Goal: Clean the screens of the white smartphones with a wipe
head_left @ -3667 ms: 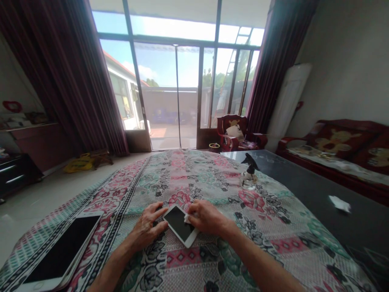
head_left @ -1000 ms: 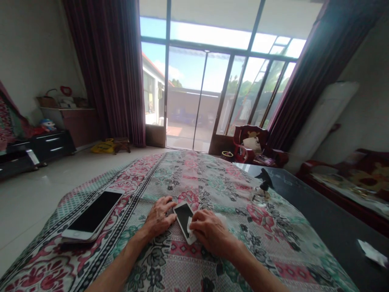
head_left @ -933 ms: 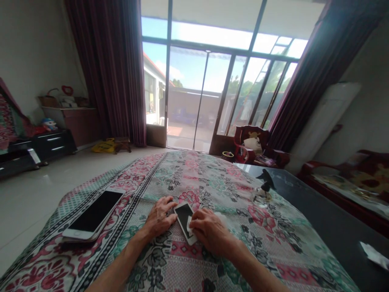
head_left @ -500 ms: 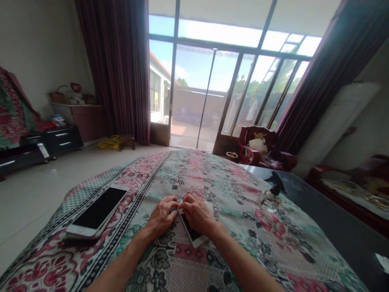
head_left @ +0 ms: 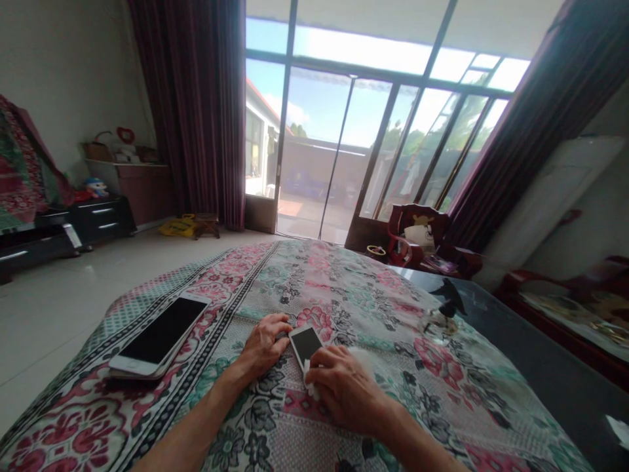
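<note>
Right hand [head_left: 344,387], fingers curled around a white wipe [head_left: 311,391], covers the near end of the phone [head_left: 305,342]. Left hand [head_left: 263,341], loosely spread and gripping nothing, touches the phone's left edge. Beyond lies open cloth [head_left: 344,288], with a second phone [head_left: 160,335] by its left edge and a spray bottle [head_left: 442,316] by its right.

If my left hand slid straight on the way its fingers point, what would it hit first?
Most likely the small phone: the left hand rests right beside its edge.
</note>
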Demonstrator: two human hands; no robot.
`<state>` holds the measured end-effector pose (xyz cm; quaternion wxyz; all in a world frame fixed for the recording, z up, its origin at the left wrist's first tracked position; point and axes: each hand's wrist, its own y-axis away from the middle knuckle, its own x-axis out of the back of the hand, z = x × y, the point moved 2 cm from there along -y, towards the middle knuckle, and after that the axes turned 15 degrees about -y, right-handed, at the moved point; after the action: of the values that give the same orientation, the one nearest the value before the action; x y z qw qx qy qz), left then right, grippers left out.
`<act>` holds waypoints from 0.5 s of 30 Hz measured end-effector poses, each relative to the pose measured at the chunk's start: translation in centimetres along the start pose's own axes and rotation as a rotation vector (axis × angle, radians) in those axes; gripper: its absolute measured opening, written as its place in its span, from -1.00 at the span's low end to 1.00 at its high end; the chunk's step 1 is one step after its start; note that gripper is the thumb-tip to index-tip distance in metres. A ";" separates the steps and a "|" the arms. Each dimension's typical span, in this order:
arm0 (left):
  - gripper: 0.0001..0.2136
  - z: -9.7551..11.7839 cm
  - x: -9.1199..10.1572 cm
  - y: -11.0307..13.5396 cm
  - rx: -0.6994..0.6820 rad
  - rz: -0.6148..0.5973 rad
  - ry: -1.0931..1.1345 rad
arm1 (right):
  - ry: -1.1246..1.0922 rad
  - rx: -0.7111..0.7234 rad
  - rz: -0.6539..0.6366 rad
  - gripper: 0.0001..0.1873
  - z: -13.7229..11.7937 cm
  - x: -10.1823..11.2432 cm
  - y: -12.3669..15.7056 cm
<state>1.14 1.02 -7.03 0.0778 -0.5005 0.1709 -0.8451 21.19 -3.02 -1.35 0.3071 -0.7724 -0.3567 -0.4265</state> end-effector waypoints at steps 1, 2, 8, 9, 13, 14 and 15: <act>-0.81 0.0 0.0 0.0 0.002 0.003 0.001 | 0.010 -0.003 0.006 -0.77 0.3 -0.1 -0.5; -0.81 -0.1 0.0 0.0 0.004 0.008 0.002 | 0.024 -0.008 0.020 -0.78 0.6 -0.3 -1.1; -0.83 -0.4 -0.2 -0.1 0.012 0.051 0.011 | 0.076 -0.015 0.109 -0.77 2.4 -1.3 -5.4; -0.83 -0.4 -0.1 -0.2 0.013 0.051 0.011 | 0.081 -0.018 0.120 -0.76 2.6 -1.5 -6.0; -0.79 -0.4 0.0 -0.4 0.011 0.055 0.006 | 0.100 -0.037 0.139 -0.73 2.9 -1.8 -7.3; -0.78 -0.4 0.0 -0.5 0.008 0.055 0.006 | 0.101 -0.039 0.140 -0.72 2.9 -1.8 -7.4; -0.78 -0.4 0.0 -0.5 0.006 0.054 0.005 | 0.101 -0.040 0.139 -0.72 2.8 -1.8 -7.3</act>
<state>0.75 1.54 -7.02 0.1017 -0.4934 0.1821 -0.8444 15.79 2.75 -2.95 0.3382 -0.7788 -0.2778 -0.4494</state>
